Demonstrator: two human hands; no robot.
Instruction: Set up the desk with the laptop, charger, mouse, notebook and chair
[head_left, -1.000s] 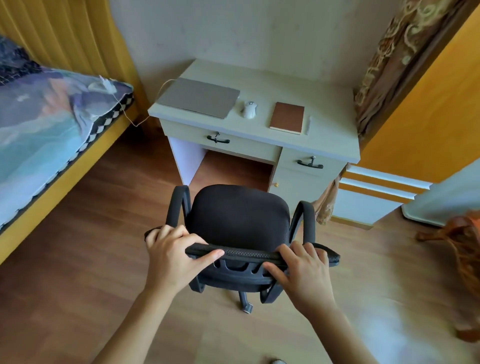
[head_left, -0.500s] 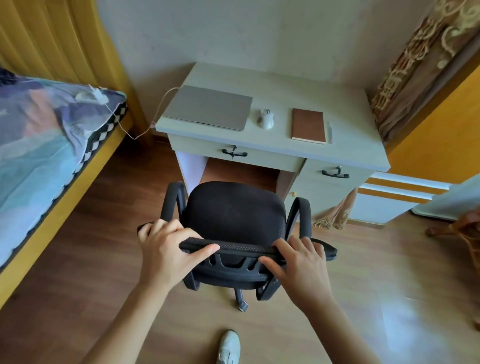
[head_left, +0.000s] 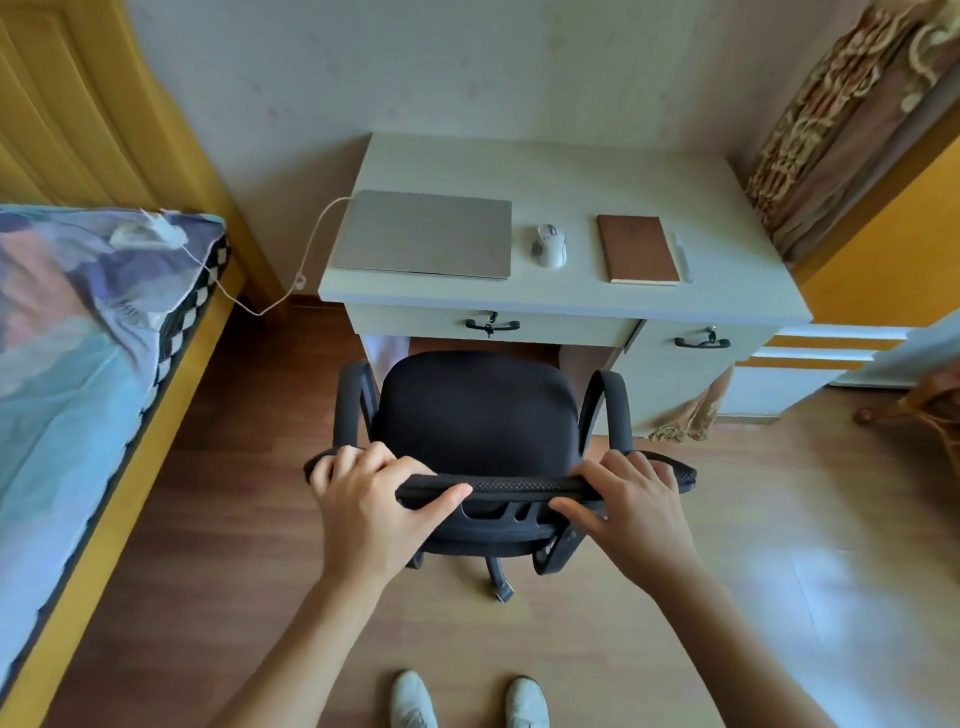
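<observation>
A black office chair (head_left: 478, 415) with armrests faces the white desk (head_left: 561, 171), its seat front at the knee opening. My left hand (head_left: 374, 499) grips the top of the backrest on the left and my right hand (head_left: 631, 499) grips it on the right. On the desk lie a closed silver laptop (head_left: 426, 235), a white mouse (head_left: 549, 245) and a brown notebook (head_left: 638, 249) with a pen beside it. A white charger cable (head_left: 311, 249) runs from the laptop's left side to a charger block (head_left: 148, 234) on the bed.
A bed (head_left: 78, 364) with a patterned cover and yellow frame fills the left. A patterned curtain (head_left: 852, 119) hangs right of the desk, with a low white and orange cabinet (head_left: 810, 364) beyond. A wicker piece (head_left: 930, 410) sits at far right. My white shoes (head_left: 467, 699) stand on the wood floor.
The chair has rolled forward toward the desk with both hands still gripping the backrest. I have stepped closer; the desk now sits squarely ahead and both shoes show.
</observation>
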